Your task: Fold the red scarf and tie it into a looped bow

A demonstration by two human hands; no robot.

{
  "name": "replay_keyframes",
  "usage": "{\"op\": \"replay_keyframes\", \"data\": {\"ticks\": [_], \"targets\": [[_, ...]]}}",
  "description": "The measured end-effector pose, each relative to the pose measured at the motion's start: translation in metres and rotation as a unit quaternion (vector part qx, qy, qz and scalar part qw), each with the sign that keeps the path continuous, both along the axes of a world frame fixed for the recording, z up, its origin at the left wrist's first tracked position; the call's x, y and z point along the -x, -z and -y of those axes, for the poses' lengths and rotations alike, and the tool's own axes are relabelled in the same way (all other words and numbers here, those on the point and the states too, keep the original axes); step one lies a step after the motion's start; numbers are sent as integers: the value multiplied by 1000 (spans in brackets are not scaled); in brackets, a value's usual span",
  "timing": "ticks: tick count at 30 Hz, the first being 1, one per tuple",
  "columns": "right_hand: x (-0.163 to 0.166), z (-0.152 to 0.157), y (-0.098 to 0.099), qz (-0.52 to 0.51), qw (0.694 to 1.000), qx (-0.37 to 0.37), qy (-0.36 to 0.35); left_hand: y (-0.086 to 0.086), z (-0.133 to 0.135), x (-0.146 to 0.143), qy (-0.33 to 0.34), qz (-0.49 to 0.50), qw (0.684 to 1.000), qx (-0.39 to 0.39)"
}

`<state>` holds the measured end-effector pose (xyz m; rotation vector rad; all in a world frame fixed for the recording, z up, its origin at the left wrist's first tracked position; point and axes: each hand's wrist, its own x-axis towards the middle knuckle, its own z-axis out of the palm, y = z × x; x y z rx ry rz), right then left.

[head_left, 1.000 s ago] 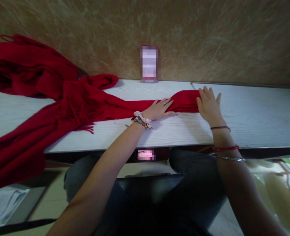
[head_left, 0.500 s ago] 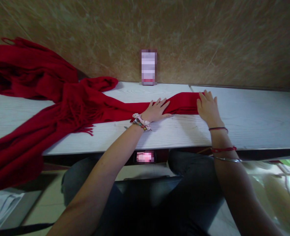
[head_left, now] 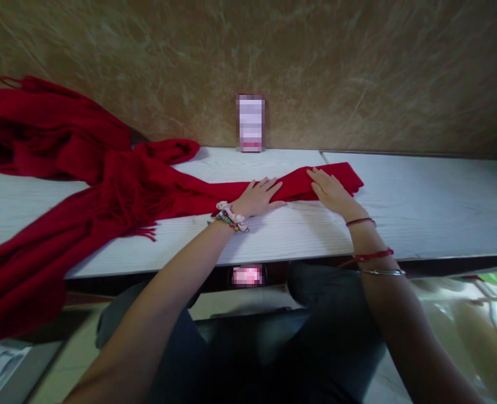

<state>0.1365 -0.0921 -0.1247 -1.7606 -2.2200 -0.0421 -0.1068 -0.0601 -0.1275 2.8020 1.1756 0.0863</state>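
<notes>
A long red scarf (head_left: pixel 147 182) with fringes lies across a white wooden table (head_left: pixel 420 202). Its folded end (head_left: pixel 341 175) reaches to the right of centre, while the rest piles up at the far left and hangs over the front edge. My left hand (head_left: pixel 257 196) lies flat on the scarf with fingers stretched out. My right hand (head_left: pixel 330 191) rests flat, palm down, on the folded end just to the right of it. Neither hand grips the cloth.
A small blurred upright card (head_left: pixel 251 123) stands at the back of the table against a brown mottled wall (head_left: pixel 358 73). My dark-trousered legs (head_left: pixel 316 325) are under the table's front edge. A seam (head_left: pixel 325 158) splits the tabletop near the scarf's end.
My right hand has moved left from the scarf's right tip onto the top of the folded end. The left hand has stayed pressed on the cloth.
</notes>
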Motion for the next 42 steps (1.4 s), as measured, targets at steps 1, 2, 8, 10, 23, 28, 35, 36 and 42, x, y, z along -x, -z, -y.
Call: {"op": "replay_keyframes", "data": {"ticks": [1, 2, 8, 10, 23, 28, 35, 36, 42], "targets": [[-4, 0, 1, -3, 1000, -3, -2, 1, 0, 6, 4, -2, 1000, -9], [-8, -1, 2, -5, 1000, -7, -1, 2, 0, 12, 9, -4, 1000, -20], [-35, -3, 7, 10, 999, -23, 34, 1, 7, 54, 22, -47, 997, -53], [-34, -2, 2, 23, 998, -26, 49, -1, 11, 67, 16, -53, 996, -76], [119, -4, -9, 97, 973, 17, -208, -12, 20, 112, -20, -56, 989, -139], [110, -6, 4, 87, 969, 32, -230, -13, 19, 132, -40, -54, 985, -160], [110, 7, 12, 91, 977, -17, -193, -20, 21, 146, -71, -55, 978, -188], [112, 8, 13, 93, 977, -20, -190, -19, 21, 148, -79, -53, 978, -188], [118, 3, 13, 113, 974, -15, -197, -5, 13, 156, -97, -46, 983, -149]]}}
